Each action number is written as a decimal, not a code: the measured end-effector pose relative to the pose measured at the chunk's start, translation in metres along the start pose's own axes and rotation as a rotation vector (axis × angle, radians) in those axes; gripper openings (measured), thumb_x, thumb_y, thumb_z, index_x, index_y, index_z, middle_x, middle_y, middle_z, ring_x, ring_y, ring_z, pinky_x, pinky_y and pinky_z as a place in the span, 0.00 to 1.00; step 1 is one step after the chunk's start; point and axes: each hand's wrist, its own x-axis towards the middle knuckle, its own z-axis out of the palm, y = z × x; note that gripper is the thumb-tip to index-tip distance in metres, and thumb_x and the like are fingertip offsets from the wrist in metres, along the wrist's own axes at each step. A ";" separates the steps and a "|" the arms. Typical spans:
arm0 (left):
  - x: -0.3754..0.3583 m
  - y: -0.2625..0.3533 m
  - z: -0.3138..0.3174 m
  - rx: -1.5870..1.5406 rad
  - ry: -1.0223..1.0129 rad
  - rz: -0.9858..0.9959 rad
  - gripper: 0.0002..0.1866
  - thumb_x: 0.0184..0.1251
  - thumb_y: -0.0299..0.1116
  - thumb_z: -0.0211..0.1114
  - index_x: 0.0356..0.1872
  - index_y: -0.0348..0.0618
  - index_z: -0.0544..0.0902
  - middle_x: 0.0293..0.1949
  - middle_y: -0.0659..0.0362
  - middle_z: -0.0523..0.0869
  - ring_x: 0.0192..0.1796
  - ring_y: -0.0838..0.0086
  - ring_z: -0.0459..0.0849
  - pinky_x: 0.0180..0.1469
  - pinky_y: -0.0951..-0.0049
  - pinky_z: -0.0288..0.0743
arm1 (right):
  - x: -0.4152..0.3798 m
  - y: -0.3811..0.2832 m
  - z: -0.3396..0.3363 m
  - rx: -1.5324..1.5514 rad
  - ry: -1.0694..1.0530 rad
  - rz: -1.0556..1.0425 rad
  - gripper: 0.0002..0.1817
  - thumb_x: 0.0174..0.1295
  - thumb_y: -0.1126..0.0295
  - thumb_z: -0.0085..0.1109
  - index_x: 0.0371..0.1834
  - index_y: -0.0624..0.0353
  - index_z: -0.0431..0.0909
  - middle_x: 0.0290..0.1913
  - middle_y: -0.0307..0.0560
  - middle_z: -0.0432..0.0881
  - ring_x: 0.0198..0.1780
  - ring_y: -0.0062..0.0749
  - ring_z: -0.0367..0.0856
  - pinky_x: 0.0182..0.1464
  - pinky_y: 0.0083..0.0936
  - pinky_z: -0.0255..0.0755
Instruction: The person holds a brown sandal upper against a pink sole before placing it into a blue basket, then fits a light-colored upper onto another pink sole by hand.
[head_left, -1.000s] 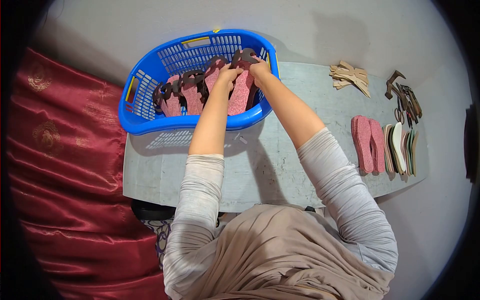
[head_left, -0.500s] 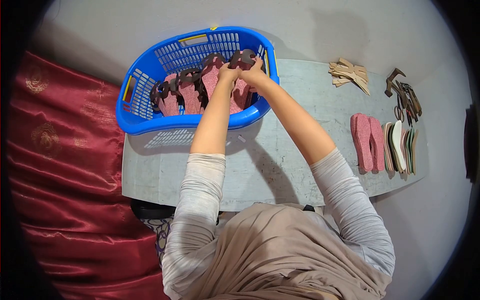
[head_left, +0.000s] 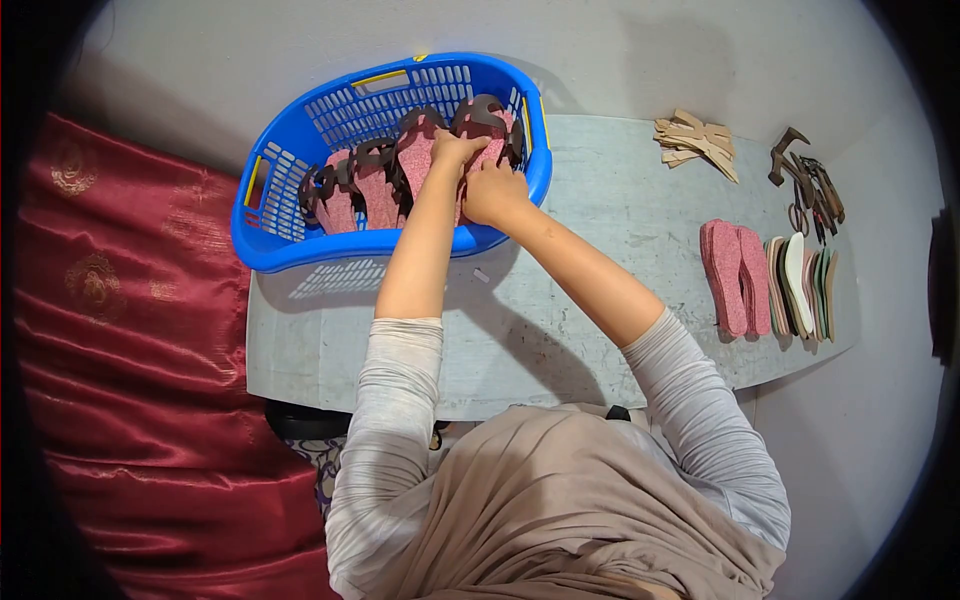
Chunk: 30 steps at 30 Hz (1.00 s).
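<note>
Inside a blue plastic basket (head_left: 345, 245) stand several sandals with pink speckled soles and dark brown straps. Both hands are at the rightmost sandal (head_left: 487, 120), which leans upright near the basket's right end. My left hand (head_left: 455, 150) grips its left side, thumb lying across the pink sole and the other fingers hidden. Lower down, my right hand (head_left: 495, 192) is closed over the sole, with its fingertips partly out of sight. Just left of my left hand is another sandal (head_left: 416, 160), and two smaller-looking ones (head_left: 376, 190) stand farther left.
The basket stands on a grey table (head_left: 600, 260) against the wall. To the right lie tan cut-out pieces (head_left: 695, 143), a hammer (head_left: 785, 155), pliers-like tools (head_left: 822, 200), pink soles (head_left: 735, 280) and a row of coloured soles (head_left: 800, 285). A red curtain (head_left: 150, 350) hangs at left.
My right hand has moved down from the sandal's strap area to the lower sole. My left hand has stayed near the sandal's left side, with its thumb now on the sole.
</note>
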 end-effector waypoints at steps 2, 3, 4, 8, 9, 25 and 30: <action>0.003 -0.001 -0.002 0.047 -0.047 -0.031 0.46 0.32 0.36 0.76 0.53 0.24 0.60 0.48 0.41 0.74 0.48 0.60 0.77 0.44 0.68 0.74 | -0.001 0.001 0.001 0.000 0.043 -0.016 0.16 0.49 0.67 0.49 0.41 0.60 0.76 0.51 0.55 0.70 0.55 0.49 0.67 0.54 0.42 0.60; 0.007 -0.004 -0.003 0.070 -0.070 -0.046 0.49 0.32 0.39 0.76 0.55 0.23 0.57 0.49 0.40 0.73 0.49 0.59 0.77 0.45 0.68 0.74 | -0.001 0.001 0.002 0.007 0.065 -0.026 0.16 0.49 0.68 0.49 0.41 0.60 0.76 0.51 0.56 0.70 0.54 0.49 0.67 0.53 0.42 0.60; 0.011 -0.006 -0.004 0.053 -0.087 -0.060 0.49 0.33 0.39 0.76 0.55 0.24 0.57 0.49 0.40 0.73 0.49 0.59 0.77 0.44 0.68 0.74 | -0.001 0.002 0.003 0.014 0.087 -0.035 0.16 0.49 0.68 0.49 0.41 0.60 0.76 0.51 0.56 0.70 0.53 0.49 0.68 0.53 0.43 0.61; 0.004 -0.001 -0.012 -0.079 -0.184 -0.078 0.42 0.35 0.34 0.76 0.50 0.20 0.62 0.44 0.41 0.75 0.40 0.63 0.79 0.30 0.68 0.75 | -0.002 0.004 0.001 0.071 0.109 -0.070 0.15 0.48 0.69 0.49 0.40 0.60 0.76 0.50 0.59 0.70 0.52 0.49 0.68 0.52 0.43 0.61; -0.004 0.006 -0.017 -0.129 -0.213 -0.073 0.39 0.36 0.32 0.75 0.48 0.18 0.64 0.41 0.41 0.76 0.35 0.65 0.80 0.23 0.69 0.75 | -0.002 0.004 0.001 0.076 0.116 -0.074 0.15 0.48 0.69 0.49 0.40 0.60 0.76 0.50 0.59 0.70 0.51 0.49 0.69 0.51 0.44 0.61; 0.012 -0.006 -0.005 -0.119 -0.067 -0.168 0.29 0.39 0.30 0.74 0.44 0.30 0.71 0.34 0.50 0.80 0.28 0.70 0.80 0.23 0.73 0.74 | -0.003 0.006 0.007 0.116 0.260 -0.110 0.17 0.44 0.69 0.53 0.41 0.61 0.73 0.46 0.58 0.71 0.47 0.50 0.71 0.47 0.43 0.65; 0.002 0.002 -0.014 -0.223 -0.152 -0.193 0.22 0.45 0.32 0.72 0.41 0.35 0.74 0.32 0.53 0.81 0.27 0.72 0.80 0.22 0.75 0.74 | -0.001 0.008 0.010 0.150 0.303 -0.116 0.18 0.43 0.69 0.54 0.41 0.60 0.72 0.44 0.56 0.72 0.46 0.50 0.72 0.46 0.43 0.66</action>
